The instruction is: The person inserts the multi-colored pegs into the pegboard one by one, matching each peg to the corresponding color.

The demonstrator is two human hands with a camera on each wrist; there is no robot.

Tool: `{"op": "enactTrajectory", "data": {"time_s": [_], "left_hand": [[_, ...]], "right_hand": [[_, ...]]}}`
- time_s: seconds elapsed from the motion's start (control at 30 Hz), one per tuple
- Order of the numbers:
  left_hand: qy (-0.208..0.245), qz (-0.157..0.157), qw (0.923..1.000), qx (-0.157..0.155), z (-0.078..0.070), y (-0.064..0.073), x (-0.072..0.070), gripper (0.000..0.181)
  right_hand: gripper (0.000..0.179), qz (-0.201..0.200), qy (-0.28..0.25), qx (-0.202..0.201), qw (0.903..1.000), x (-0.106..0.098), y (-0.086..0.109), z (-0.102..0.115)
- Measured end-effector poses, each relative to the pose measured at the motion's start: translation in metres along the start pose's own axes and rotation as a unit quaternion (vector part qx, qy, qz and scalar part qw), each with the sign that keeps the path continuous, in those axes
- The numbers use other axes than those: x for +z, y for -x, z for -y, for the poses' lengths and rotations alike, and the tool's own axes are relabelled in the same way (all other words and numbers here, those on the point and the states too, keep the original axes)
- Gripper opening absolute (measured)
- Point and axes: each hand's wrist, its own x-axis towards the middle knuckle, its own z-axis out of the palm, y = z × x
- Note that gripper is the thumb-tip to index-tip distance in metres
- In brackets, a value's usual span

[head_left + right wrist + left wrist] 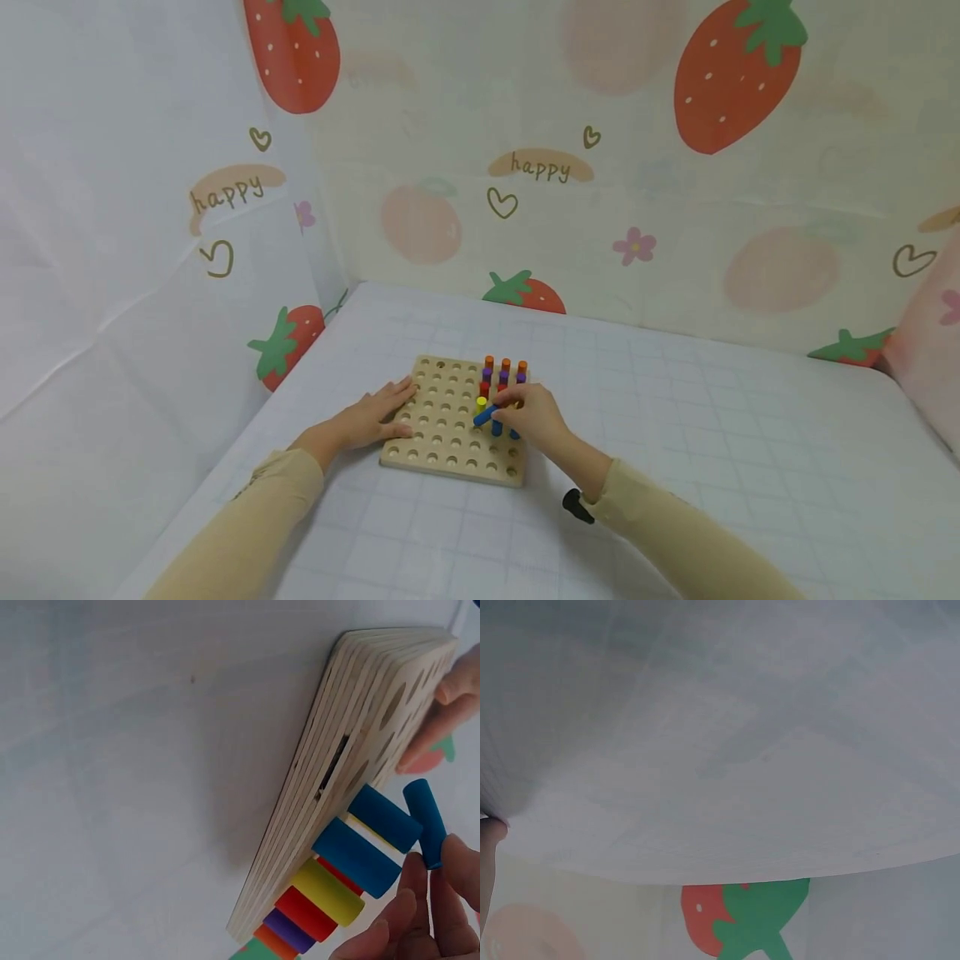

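A wooden peg board (pixel 442 468) with rows of round holes lies on the table. My right hand (pixel 534 414) pinches a blue peg (pixel 485 415) between thumb and fingers, tilted over the board beside a standing yellow peg (pixel 482 405). In the right wrist view this blue peg (pixel 425 821) is close to two blue pegs standing in holes. My left hand (pixel 369 418) rests along the board's left edge with fingers spread; in the left wrist view only a bit of it shows. Orange pegs (pixel 506 364), purple pegs (pixel 503 377) and red pegs (pixel 484 389) stand in rows on the right side.
A white cloth with a pale grid covers the table (pixel 720 467). Behind it hangs a curtain (pixel 645 192) printed with strawberries, and a white sheet (pixel 120 333) hangs at the left. A black object (pixel 577 506) shows at the right sleeve's cuff.
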Motion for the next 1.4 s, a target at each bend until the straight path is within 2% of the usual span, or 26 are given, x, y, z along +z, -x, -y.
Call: {"op": "enactTrajectory", "data": {"time_s": [0.17, 0.3, 0.57, 0.9, 1.13, 1.27, 1.4], "left_hand": [[-0.001, -0.001, 1.0, -0.002, 0.001, -0.002, 0.002, 0.082], [0.0, -0.001, 1.0, -0.001, 0.002, -0.003, 0.003, 0.083], [0.002, 0.001, 1.0, 0.0, 0.0, -0.002, 0.003, 0.083], [-0.001, 0.003, 1.0, 0.007, -0.001, -0.009, 0.005, 0.082], [-0.004, 0.001, 1.0, 0.0, -0.001, -0.012, 0.005, 0.082], [-0.016, -0.009, 0.9998, -0.012, -0.003, -0.01, 0.005, 0.081], [-0.025, -0.021, 0.9992, -0.025, -0.005, -0.003, 0.004, 0.075]], "right_hand": [[0.027, -0.006, 0.017, -0.047, 0.9987, 0.003, 0.0, -0.001], [0.031, -0.004, 0.029, -0.054, 0.9981, 0.005, -0.001, -0.001], [0.014, 0.009, 0.065, -0.046, 0.9968, 0.008, 0.0, -0.003], [0.013, -0.001, 0.12, -0.088, 0.9888, 0.009, 0.001, -0.004], [0.017, 0.001, 0.098, -0.091, 0.991, 0.005, 0.004, -0.005], [0.019, -0.016, 0.079, -0.084, 0.9932, -0.003, 0.007, -0.004], [0.019, -0.045, 0.076, -0.069, 0.9937, -0.022, 0.009, -0.011]]}}
